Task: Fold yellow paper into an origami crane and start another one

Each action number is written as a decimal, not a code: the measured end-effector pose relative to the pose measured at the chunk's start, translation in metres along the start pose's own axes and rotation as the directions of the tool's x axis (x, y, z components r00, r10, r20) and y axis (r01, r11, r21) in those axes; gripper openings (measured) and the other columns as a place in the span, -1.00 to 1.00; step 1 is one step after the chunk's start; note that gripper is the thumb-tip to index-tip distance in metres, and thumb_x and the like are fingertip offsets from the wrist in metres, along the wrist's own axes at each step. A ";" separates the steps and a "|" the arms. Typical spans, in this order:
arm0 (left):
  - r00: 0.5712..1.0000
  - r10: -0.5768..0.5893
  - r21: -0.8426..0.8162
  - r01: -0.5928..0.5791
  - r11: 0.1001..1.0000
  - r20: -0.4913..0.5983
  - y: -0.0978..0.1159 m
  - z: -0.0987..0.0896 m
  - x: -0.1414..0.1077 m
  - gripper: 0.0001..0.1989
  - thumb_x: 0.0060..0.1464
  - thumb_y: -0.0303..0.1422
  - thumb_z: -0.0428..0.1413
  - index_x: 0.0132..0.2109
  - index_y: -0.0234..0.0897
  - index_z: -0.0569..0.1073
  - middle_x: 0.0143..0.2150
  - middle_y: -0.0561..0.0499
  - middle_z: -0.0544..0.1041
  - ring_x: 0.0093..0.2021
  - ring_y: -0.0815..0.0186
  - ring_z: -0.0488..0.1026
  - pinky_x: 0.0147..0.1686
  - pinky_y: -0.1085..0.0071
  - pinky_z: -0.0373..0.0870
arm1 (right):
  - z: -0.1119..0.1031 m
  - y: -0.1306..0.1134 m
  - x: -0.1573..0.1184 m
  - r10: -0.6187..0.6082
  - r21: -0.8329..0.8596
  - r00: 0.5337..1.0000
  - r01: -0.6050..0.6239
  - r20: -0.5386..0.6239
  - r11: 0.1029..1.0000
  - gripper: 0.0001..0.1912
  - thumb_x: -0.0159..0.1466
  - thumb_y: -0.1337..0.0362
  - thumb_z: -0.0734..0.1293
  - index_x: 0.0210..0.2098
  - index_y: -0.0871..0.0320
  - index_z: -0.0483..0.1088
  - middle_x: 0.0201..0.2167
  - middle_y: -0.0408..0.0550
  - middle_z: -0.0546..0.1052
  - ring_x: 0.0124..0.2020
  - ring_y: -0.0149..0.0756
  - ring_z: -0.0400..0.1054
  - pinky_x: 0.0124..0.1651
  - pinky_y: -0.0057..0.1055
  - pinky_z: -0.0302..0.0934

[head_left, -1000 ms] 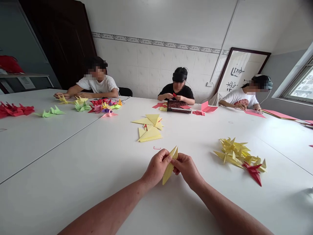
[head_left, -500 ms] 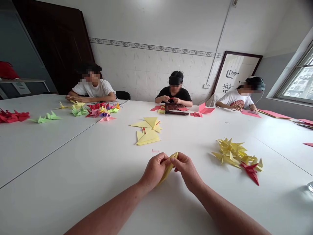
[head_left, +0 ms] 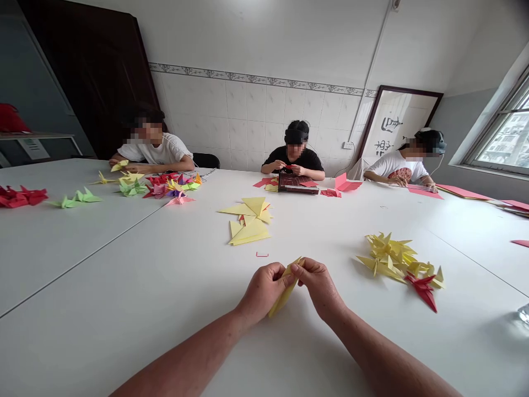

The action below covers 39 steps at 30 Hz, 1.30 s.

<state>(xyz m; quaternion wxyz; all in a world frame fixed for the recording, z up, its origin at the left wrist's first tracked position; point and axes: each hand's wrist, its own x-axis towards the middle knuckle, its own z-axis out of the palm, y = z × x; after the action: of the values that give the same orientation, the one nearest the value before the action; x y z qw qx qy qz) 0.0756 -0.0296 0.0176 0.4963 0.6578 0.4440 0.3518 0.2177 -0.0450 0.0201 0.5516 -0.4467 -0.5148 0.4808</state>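
Observation:
A long folded strip of yellow paper point(head_left: 284, 295) is pinched between my two hands above the white table, its lower tip pointing down and to the left. My left hand point(head_left: 262, 293) grips it from the left, and my right hand point(head_left: 317, 286) grips its upper end. To the right of my hands lies a heap of yellow origami cranes point(head_left: 388, 256), with a red crane point(head_left: 423, 289) at its edge. Neither hand touches them.
Folded yellow paper pieces point(head_left: 248, 221) and a tiny red scrap point(head_left: 262, 255) lie ahead on the white table point(head_left: 124, 264). Across it, several seated people fold paper among colourful paper cranes. Pink sheets point(head_left: 458, 191) lie to the far right.
My hands have drawn closer together, and the yellow strip now tilts lower left, with more of it covered. The view has shifted slightly. A person at the far left now lifts a yellow crane.

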 end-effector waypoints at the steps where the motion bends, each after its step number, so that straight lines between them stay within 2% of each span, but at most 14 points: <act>1: 1.000 -0.007 0.016 0.008 1.000 -0.011 -0.001 0.000 0.000 -0.57 -0.02 0.02 0.09 -0.50 -0.26 0.23 -0.57 0.17 0.19 -0.55 0.45 0.10 -0.58 0.53 0.05 | 0.001 0.000 0.000 -0.001 -0.003 1.000 0.001 0.002 1.000 -0.71 0.10 0.12 0.36 -0.62 0.16 0.36 -0.59 -0.17 0.38 -0.48 -0.40 0.13 -0.37 -0.42 0.06; 7: 0.999 0.000 0.088 0.005 0.996 -0.055 -0.002 0.001 0.001 -0.53 -0.02 -0.01 0.09 -0.55 -0.25 0.10 -0.60 0.19 0.05 -0.56 0.47 0.00 -0.61 0.53 -0.06 | 0.002 -0.002 -0.001 0.029 -0.020 1.000 -0.029 0.007 0.999 -0.73 0.08 0.13 0.38 -0.62 0.15 0.35 -0.62 -0.18 0.37 -0.51 -0.39 0.14 -0.37 -0.42 0.07; 12: 1.000 -0.010 0.044 0.009 0.999 0.026 0.002 0.001 -0.001 -0.62 -0.01 -0.05 0.08 -0.51 -0.26 0.21 -0.57 0.16 0.16 -0.56 0.45 0.08 -0.61 0.52 0.02 | -0.004 -0.005 0.000 -0.007 -0.113 1.000 0.004 -0.018 0.994 -0.65 0.14 0.07 0.31 -0.65 0.15 0.31 -0.64 -0.19 0.27 -0.50 -0.39 0.09 -0.39 -0.42 0.04; 16: 0.999 -0.007 0.020 0.006 1.000 0.045 0.006 0.003 -0.003 -0.65 -0.02 -0.06 0.07 -0.49 -0.26 0.28 -0.56 0.15 0.19 -0.55 0.44 0.11 -0.60 0.51 0.06 | -0.007 -0.006 0.001 -0.041 -0.099 0.999 0.040 -0.012 0.994 -0.59 0.18 0.05 0.27 -0.68 0.15 0.26 -0.67 -0.20 0.22 -0.53 -0.40 0.08 -0.41 -0.43 0.03; 18: 0.999 -0.020 -0.001 0.020 1.000 0.045 0.005 0.003 -0.003 -0.65 -0.03 -0.07 0.08 -0.49 -0.26 0.26 -0.56 0.15 0.20 -0.55 0.44 0.12 -0.59 0.51 0.08 | -0.009 -0.006 0.002 -0.036 -0.085 0.999 0.034 -0.016 0.996 -0.54 0.21 -0.03 0.22 -0.66 0.16 0.28 -0.67 -0.19 0.25 -0.54 -0.40 0.10 -0.42 -0.42 0.04; 20: 0.999 -0.027 -0.006 0.027 1.000 0.022 0.005 0.002 -0.003 -0.64 -0.04 -0.07 0.10 -0.51 -0.25 0.21 -0.57 0.16 0.19 -0.56 0.45 0.13 -0.59 0.52 0.08 | -0.010 -0.006 0.002 -0.008 -0.078 1.000 0.008 -0.003 0.997 -0.51 0.23 -0.10 0.17 -0.55 0.17 0.38 -0.62 -0.15 0.33 -0.53 -0.39 0.16 -0.41 -0.42 0.08; 23: 1.000 -0.017 0.004 0.017 1.000 -0.015 0.004 0.001 -0.002 -0.59 -0.03 -0.04 0.10 -0.53 -0.25 0.18 -0.59 0.16 0.21 -0.56 0.45 0.11 -0.59 0.52 0.06 | -0.010 -0.004 0.003 0.048 -0.086 0.996 -0.042 0.078 0.995 -0.60 0.16 -0.08 0.28 -0.42 0.16 0.43 -0.56 -0.15 0.39 -0.51 -0.39 0.20 -0.42 -0.43 0.10; 26: 1.000 0.002 -0.003 -0.002 1.000 -0.012 0.005 0.000 -0.002 -0.58 -0.04 0.00 0.10 -0.52 -0.26 0.24 -0.55 0.11 0.31 -0.54 0.44 0.14 -0.56 0.51 0.09 | -0.009 -0.002 0.004 0.057 -0.069 0.993 -0.050 0.100 0.996 -0.68 0.09 0.03 0.38 -0.55 0.17 0.38 -0.62 -0.19 0.34 -0.55 -0.44 0.14 -0.45 -0.45 0.09; 31: 0.991 -0.072 -0.107 0.084 0.991 0.115 0.008 -0.001 -0.005 -0.68 -0.07 -0.08 0.15 -0.36 -0.26 0.38 -0.46 0.08 0.35 -0.49 0.40 0.26 -0.48 0.48 0.23 | -0.012 -0.005 0.006 0.043 -0.017 0.999 -0.044 -0.031 0.999 -0.69 0.06 0.07 0.39 -0.60 0.17 0.35 -0.63 -0.20 0.31 -0.55 -0.43 0.13 -0.46 -0.45 0.08; 35: 0.979 -0.100 -0.191 0.134 0.972 0.179 0.007 -0.001 -0.005 -0.70 -0.07 -0.12 0.17 -0.34 -0.28 0.41 -0.44 0.07 0.35 -0.46 0.40 0.30 -0.39 0.43 0.30 | -0.016 -0.007 0.008 0.044 -0.022 0.998 -0.045 -0.054 0.999 -0.69 0.07 0.07 0.38 -0.61 0.16 0.32 -0.64 -0.21 0.29 -0.56 -0.44 0.12 -0.45 -0.44 0.07; 39: 0.967 -0.095 -0.272 0.160 0.949 0.235 0.005 -0.002 -0.004 -0.73 -0.07 -0.19 0.19 -0.32 -0.31 0.44 -0.43 0.05 0.35 -0.47 0.41 0.30 -0.43 0.43 0.27 | -0.015 -0.005 0.008 0.048 -0.040 0.997 -0.051 -0.062 0.998 -0.69 0.07 0.09 0.38 -0.61 0.17 0.30 -0.65 -0.23 0.27 -0.57 -0.45 0.10 -0.48 -0.46 0.05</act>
<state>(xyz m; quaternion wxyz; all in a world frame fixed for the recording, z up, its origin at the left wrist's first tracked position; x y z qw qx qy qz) 0.0733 -0.0336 0.0228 0.6547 0.5827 0.3723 0.3054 0.2334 -0.0378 0.0252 0.5456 -0.4849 -0.4965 0.4697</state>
